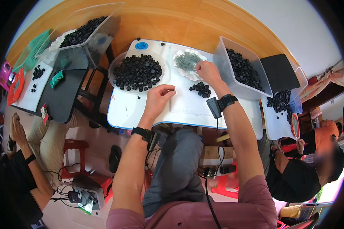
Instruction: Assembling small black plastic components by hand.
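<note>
My left hand (159, 98) is over the white table (141, 110), thumb and fingertips pinched together; whatever lies between them is too small to make out. To its left is a clear round tub (111, 72) full of small black caps (135, 72). My right hand (208, 71) reaches to the right edge of a white scalloped dish (179, 68), its fingers closed at the thin greyish-green pins (187, 60) heaped there. Those fingertips hide anything they grip. Just below the dish, a small pile of black parts (200, 89) lies on the table.
A clear bin (221, 65) of black parts stands at the table's right, another bin (70, 57) on the left table. A blue ring (141, 45) lies at the back. Co-workers sit on both sides; a hand (17, 128) shows at left. Cables hang below.
</note>
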{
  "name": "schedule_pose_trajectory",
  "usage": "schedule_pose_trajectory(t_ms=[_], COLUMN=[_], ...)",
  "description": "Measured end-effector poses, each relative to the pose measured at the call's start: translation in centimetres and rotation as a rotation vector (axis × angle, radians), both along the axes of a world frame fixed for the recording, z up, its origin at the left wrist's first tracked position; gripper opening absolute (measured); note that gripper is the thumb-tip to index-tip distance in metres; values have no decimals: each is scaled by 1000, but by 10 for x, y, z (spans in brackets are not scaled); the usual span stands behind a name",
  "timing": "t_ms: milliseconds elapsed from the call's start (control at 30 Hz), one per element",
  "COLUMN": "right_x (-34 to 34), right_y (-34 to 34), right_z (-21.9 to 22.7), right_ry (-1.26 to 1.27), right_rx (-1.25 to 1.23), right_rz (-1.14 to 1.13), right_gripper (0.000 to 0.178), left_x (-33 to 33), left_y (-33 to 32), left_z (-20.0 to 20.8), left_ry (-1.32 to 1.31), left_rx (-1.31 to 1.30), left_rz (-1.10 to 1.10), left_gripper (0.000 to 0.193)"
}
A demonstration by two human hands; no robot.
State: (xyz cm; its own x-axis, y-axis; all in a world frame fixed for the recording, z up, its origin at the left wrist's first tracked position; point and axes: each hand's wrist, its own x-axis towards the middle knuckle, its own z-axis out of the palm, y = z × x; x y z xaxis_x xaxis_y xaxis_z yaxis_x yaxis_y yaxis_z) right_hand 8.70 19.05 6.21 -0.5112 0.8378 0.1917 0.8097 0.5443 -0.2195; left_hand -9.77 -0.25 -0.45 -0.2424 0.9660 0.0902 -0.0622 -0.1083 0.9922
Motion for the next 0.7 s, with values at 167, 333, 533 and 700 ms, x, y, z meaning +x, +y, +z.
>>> schedule_pose_trajectory(t_ms=[167,333,533,700], right_x=[-9,-15,-4,-5], right_y=[11,2,7,16], right_z=[-11,-6,-12,-8], right_ry=[-39,-116,-60,2], right_rx=[23,22,-29,45], right_rz=[-15,-8,-9,11], right_gripper=[12,16,20,14], left_x=[3,2,-1,1], left_y=[3,-1,0,1], left_z=[-3,-1,-2,-4], left_ry=[-35,-8,112,142], left_rx=[60,94,118,98], left_rz=[23,52,41,49], left_gripper=[21,23,22,22])
